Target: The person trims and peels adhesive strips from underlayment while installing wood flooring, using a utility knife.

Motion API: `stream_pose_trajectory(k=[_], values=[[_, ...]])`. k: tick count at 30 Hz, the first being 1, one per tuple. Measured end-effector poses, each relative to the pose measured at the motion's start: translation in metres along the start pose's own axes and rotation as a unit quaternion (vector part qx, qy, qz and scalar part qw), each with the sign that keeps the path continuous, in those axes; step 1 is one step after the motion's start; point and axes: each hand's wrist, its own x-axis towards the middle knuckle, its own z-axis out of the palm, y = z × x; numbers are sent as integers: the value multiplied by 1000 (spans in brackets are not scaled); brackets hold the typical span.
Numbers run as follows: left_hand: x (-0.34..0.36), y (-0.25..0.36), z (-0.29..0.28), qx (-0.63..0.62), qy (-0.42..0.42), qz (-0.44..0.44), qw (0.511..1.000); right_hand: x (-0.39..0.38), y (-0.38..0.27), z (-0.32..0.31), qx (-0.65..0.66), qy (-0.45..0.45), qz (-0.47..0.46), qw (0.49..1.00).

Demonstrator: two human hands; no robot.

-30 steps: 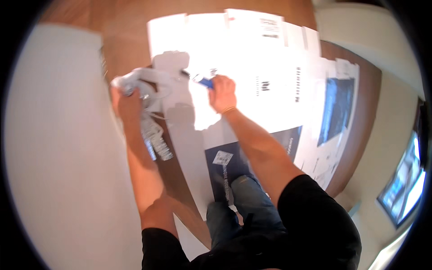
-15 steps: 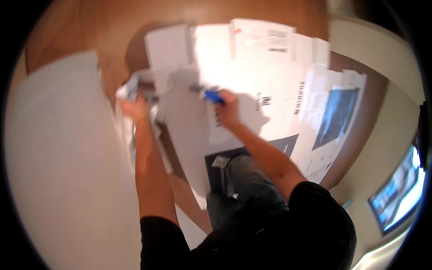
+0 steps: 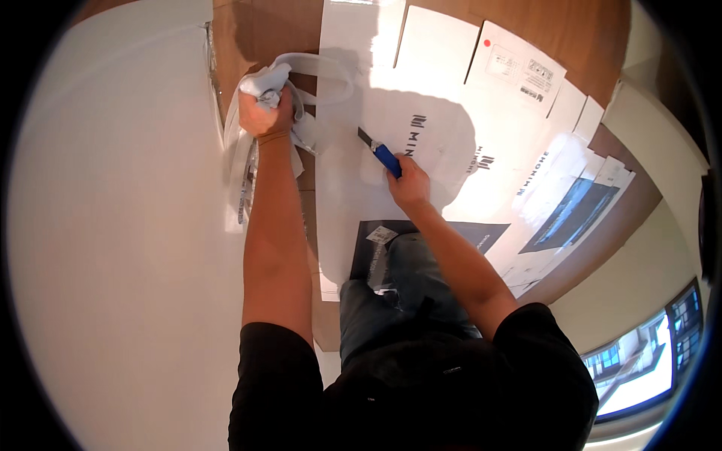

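My left hand (image 3: 263, 116) is closed around a bunch of white strips (image 3: 266, 80), which look like soft packing material. Loops of them stick out to the right over the cardboard's edge, and more hang beside my wrist. My right hand (image 3: 411, 185) grips a blue utility knife (image 3: 387, 160) with its dark blade out, pointing up and left. Beneath the knife lies a flattened white cardboard box (image 3: 444, 71) with dark print and slotted flaps. Whether the blade touches the cardboard I cannot tell.
A large white slab (image 3: 128, 225) fills the left side, with crinkled clear film along its right edge. Brown wooden floor (image 3: 271, 34) shows between slab and cardboard. At right are a pale wall (image 3: 639, 248) and a lit screen or window (image 3: 639, 364).
My left hand has moved forward with the white strips, still holding them. The utility knife stays in my right hand, slightly shifted. The whole view has turned, and the cardboard shows more sharply.
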Motion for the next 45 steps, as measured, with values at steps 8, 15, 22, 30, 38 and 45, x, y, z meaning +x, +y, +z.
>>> stream_pose_trajectory(k=[8, 15, 22, 30, 38, 45], values=[[1, 0, 5, 18, 10, 68, 997, 199, -53, -131, 33, 195, -165, 966], [4, 5, 1, 9, 12, 93, 996, 316, -143, -130, 5, 238, -414, 879], [-10, 9, -2, -27, -30, -32, 999, 315, -133, -118, -58, 276, -398, 873], [-6, 23, -11, 32, -61, -38, 997, 306, -144, -124, -83, 246, -349, 901], [2, 48, -16, 62, -109, -134, 983, 305, -142, -133, -91, 226, -356, 902], [16, 61, -13, 192, -254, -269, 909, 303, -142, -141, -90, 202, -351, 910]])
